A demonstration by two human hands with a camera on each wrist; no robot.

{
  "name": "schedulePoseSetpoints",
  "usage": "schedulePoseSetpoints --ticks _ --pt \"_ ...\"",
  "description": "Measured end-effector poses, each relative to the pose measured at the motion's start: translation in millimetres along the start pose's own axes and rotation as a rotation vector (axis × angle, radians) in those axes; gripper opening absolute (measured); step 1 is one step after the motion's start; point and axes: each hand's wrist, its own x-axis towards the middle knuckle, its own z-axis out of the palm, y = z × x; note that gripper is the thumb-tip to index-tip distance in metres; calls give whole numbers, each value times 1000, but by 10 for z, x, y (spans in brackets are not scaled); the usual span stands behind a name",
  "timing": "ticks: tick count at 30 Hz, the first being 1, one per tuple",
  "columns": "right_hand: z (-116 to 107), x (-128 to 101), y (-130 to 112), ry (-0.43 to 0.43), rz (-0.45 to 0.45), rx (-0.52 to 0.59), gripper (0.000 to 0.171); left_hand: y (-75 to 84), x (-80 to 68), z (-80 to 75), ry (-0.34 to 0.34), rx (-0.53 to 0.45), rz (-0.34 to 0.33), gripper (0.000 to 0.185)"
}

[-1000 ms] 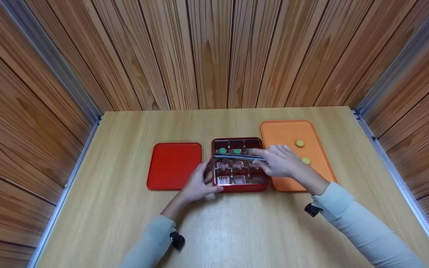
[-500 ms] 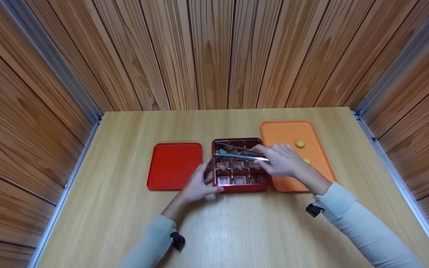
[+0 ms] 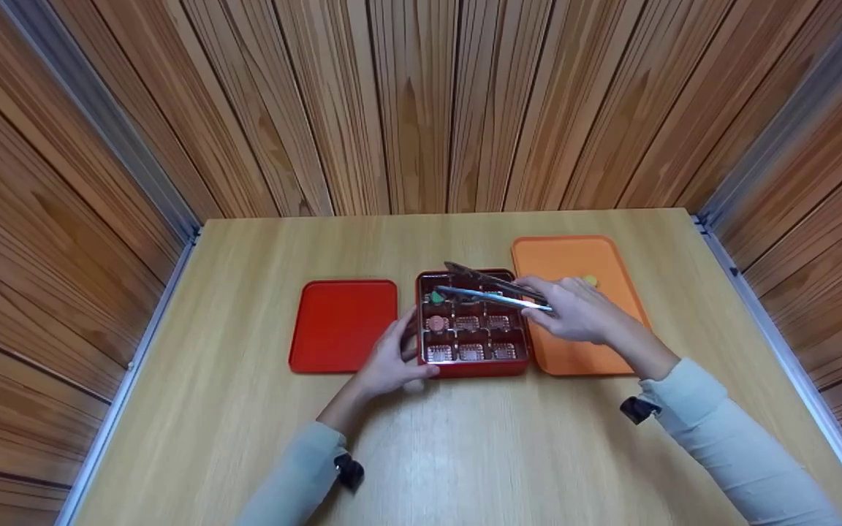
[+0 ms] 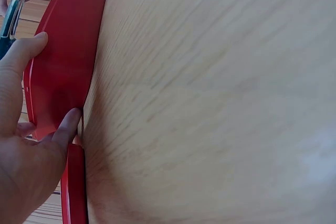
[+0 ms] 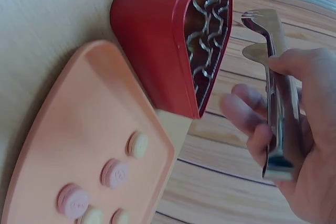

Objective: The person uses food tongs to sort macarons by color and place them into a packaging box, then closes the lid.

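My right hand [image 3: 580, 308] grips metal serving tongs [image 5: 278, 95], whose two arms stand apart above the back of the red box [image 3: 473, 370]. No macaron shows between the tong tips [image 5: 254, 51]. Clear plastic compartments line the box; a green macaron [image 3: 436, 297] sits in the back row's left cell and a pink macaron [image 3: 436, 323] in the middle row's left cell. The front row shows bare plastic. My left hand [image 3: 389, 361] holds the box at its front left corner, thumb on the front wall and fingers along the left side. The tongs partly cover the back row.
A flat red lid [image 3: 343, 326] lies left of the box. An orange tray [image 3: 556, 252] stands close at its right, with pink macarons [image 5: 114, 173] and yellow macarons [image 5: 137, 145] on it. My right forearm crosses the tray's front part. Wood-panelled walls [image 3: 421, 109] enclose the table.
The tongs have spread apart, let go over the back row, and moved up and to the right with my right hand. My left hand and the box have stayed put.
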Motion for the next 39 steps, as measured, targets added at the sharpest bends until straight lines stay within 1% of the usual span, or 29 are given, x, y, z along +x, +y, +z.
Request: schedulePoseSetpoints --ticks 5,11,17,20,25,27,32,39 --pt "-55 -93 102 -17 9 -11 47 13 -9 7 5 2 -32 122" --pt "-121 -215 222 -27 86 26 49 0 4 6 5 17 -30 120" --pt "-202 -318 354 -4 86 100 51 -8 7 -1 6 15 -13 120" --pt "-235 -368 413 24 98 111 54 -1 5 -1 8 20 -22 120" --pt "-257 -461 525 82 85 80 54 22 0 4 14 40 -39 120" --pt "-259 -498 569 99 73 70 53 23 -1 5 15 39 -33 119" --pt "-277 -599 677 112 85 51 54 16 -5 3 16 30 -21 120" --pt "-370 -757 827 124 99 8 51 6 -1 -2 16 46 -43 119"
